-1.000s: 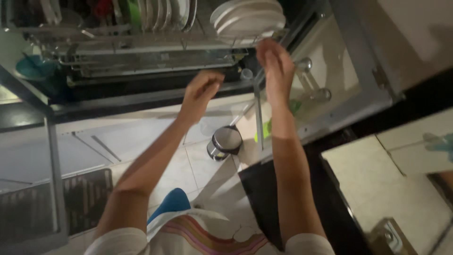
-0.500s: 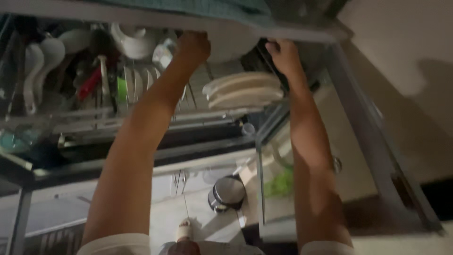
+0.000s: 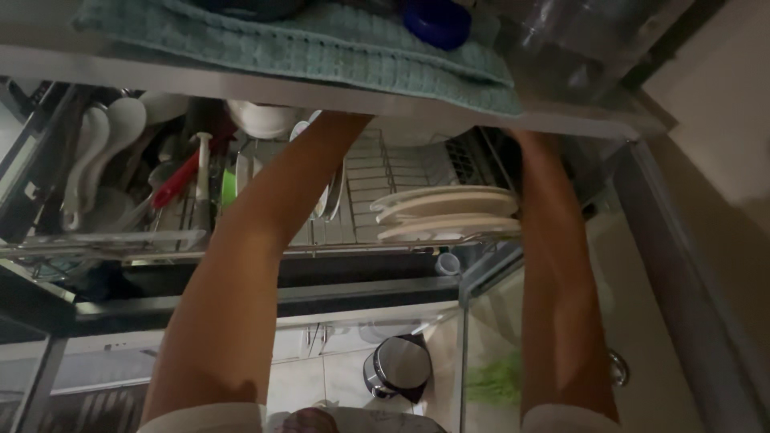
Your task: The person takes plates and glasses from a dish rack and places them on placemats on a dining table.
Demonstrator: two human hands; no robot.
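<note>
Steel rack (image 3: 401,172): both forearms now reach deeper than a moment ago, past the shelf edge.
Stacked plates (image 3: 445,212): untouched, between the arms.
Green towel (image 3: 321,48): lies on the shelf.
Hands: hidden above; grip unreadable.

Two forearms reach into the wire dish rack (image 3: 385,172), beside three stacked white plates (image 3: 445,212); one teal towel (image 3: 321,48), one steel pedal bin (image 3: 397,367).
</note>
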